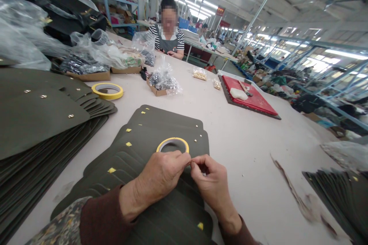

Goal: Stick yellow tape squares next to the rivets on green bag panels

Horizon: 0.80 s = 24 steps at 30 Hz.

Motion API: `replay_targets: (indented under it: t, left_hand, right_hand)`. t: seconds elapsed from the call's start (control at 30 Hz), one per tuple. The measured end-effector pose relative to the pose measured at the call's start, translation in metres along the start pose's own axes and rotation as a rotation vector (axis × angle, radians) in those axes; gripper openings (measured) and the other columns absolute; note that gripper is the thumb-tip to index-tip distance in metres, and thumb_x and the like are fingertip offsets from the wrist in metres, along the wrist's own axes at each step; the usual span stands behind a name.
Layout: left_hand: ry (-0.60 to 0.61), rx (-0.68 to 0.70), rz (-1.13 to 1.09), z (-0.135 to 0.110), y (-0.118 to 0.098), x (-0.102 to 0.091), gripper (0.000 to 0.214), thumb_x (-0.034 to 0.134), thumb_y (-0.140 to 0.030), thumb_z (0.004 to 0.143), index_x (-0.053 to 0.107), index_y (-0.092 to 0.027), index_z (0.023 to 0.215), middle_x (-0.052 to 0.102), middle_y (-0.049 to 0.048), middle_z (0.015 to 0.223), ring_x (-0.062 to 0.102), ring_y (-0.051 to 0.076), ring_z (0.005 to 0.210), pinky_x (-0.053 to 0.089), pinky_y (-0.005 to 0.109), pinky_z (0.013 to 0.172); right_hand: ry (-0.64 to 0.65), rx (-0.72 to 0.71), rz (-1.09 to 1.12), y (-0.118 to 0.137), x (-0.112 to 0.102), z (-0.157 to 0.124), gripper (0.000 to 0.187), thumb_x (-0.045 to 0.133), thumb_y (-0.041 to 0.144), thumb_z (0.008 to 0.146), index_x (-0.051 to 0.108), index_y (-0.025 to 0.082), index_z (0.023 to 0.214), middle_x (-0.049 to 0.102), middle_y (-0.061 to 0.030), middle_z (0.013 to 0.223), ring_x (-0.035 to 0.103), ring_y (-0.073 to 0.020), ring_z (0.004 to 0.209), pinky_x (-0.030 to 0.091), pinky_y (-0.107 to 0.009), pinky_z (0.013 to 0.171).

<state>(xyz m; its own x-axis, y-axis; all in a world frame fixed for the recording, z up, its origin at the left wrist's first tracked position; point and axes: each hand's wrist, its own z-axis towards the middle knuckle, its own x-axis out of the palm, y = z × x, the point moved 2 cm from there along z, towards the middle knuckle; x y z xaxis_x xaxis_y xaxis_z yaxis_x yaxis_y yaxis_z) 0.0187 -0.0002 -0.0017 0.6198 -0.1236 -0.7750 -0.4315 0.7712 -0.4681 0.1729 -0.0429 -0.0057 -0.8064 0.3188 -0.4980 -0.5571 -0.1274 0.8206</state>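
Left hand (159, 174): I read its fingers (184, 156) as pinched shut against the right hand's, anything held too small to tell
Right hand (211, 185): fingers (196, 162) likewise pinched, nearly touching the left's
Olive leather panels (163, 128): fanned on the counter (247, 153) beneath both hands, yellow tabs showing
Yellow tape roll (172, 139): flat on the panels, just beyond the left hand
Red cutting board (247, 93): farther along the counter, to my right
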Motion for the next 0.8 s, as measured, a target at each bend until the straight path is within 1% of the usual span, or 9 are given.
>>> replay_targets:
  t: [0.07,0.13,0.2,0.27,0.37,0.47,0.57,0.67,0.8]
  left_hand:
    - [-0.039,0.069,-0.022,-0.001,-0.005,-0.001,0.020,0.039,-0.015,0.095,0.054,-0.020,0.083,0.056,-0.0014,0.069,0.054,0.013,0.060,0.041,0.023,0.057]
    - [-0.030,0.089,-0.025,-0.001,-0.008,0.000,0.020,0.038,-0.016,0.096,0.055,-0.019,0.085,0.058,-0.0007,0.072,0.055,0.013,0.063,0.044,0.024,0.061]
    - [0.026,0.036,0.030,0.000,-0.005,0.003,0.017,0.041,-0.018,0.096,0.055,-0.019,0.088,0.060,0.0002,0.075,0.056,0.015,0.069,0.045,0.025,0.065]
    - [0.116,-0.047,0.123,0.002,-0.001,0.006,0.012,0.045,-0.019,0.096,0.056,-0.019,0.090,0.062,0.0011,0.080,0.057,0.017,0.075,0.046,0.027,0.066]
    - [0.252,-0.094,0.216,0.005,0.002,0.008,0.010,0.048,-0.016,0.094,0.056,-0.020,0.093,0.064,0.0026,0.087,0.056,0.020,0.082,0.047,0.030,0.068]
    - [0.312,-0.081,0.237,0.007,0.000,0.007,0.011,0.048,-0.012,0.092,0.057,-0.019,0.094,0.063,0.0043,0.091,0.054,0.022,0.086,0.048,0.034,0.072]
    - [0.329,-0.081,0.232,0.007,-0.001,0.008,0.011,0.047,-0.012,0.092,0.056,-0.019,0.094,0.062,0.0051,0.093,0.053,0.023,0.086,0.048,0.036,0.075]
    - [0.315,-0.079,0.223,0.005,0.001,0.010,0.011,0.047,-0.013,0.093,0.056,-0.019,0.095,0.062,0.0045,0.093,0.052,0.023,0.086,0.047,0.036,0.075]
    - [0.292,-0.065,0.204,0.005,0.004,0.011,0.010,0.046,-0.015,0.094,0.056,-0.020,0.096,0.061,0.0045,0.095,0.051,0.022,0.086,0.045,0.036,0.076]
  right_hand:
    - [-0.009,0.232,0.167,-0.005,-0.005,0.004,0.014,0.061,0.029,0.077,0.064,0.017,0.071,0.061,0.0023,0.054,0.055,-0.0110,0.046,0.045,-0.022,0.047]
    - [0.009,0.416,0.278,-0.014,-0.014,0.008,0.021,0.067,0.037,0.072,0.064,0.016,0.070,0.060,0.0024,0.051,0.055,-0.0108,0.043,0.045,-0.022,0.045]
    - [0.085,0.528,0.312,-0.024,-0.024,0.010,0.029,0.073,0.041,0.067,0.066,0.014,0.071,0.061,0.0011,0.053,0.055,-0.0101,0.043,0.046,-0.022,0.046]
    - [0.170,0.577,0.299,-0.033,-0.031,0.010,0.035,0.076,0.045,0.065,0.068,0.012,0.074,0.063,-0.0003,0.056,0.055,-0.0091,0.045,0.046,-0.021,0.047]
    - [0.203,0.553,0.233,-0.041,-0.033,0.007,0.037,0.073,0.047,0.068,0.070,0.012,0.077,0.063,-0.0005,0.058,0.052,-0.0082,0.044,0.044,-0.021,0.046]
    - [0.199,0.469,0.097,-0.042,-0.027,0.005,0.032,0.068,0.044,0.074,0.071,0.013,0.080,0.063,-0.0006,0.058,0.053,-0.0100,0.047,0.044,-0.022,0.046]
    - [0.208,0.352,-0.087,-0.038,-0.021,0.007,0.026,0.062,0.039,0.078,0.072,0.015,0.078,0.064,-0.0013,0.058,0.056,-0.0132,0.051,0.044,-0.024,0.047]
    - [0.218,0.251,-0.236,-0.031,-0.018,0.011,0.022,0.058,0.032,0.079,0.072,0.017,0.073,0.068,-0.0025,0.062,0.060,-0.0154,0.055,0.045,-0.026,0.052]
    - [0.225,0.185,-0.359,-0.026,-0.015,0.014,0.019,0.055,0.027,0.079,0.071,0.019,0.072,0.072,-0.0027,0.067,0.065,-0.0172,0.060,0.046,-0.028,0.059]
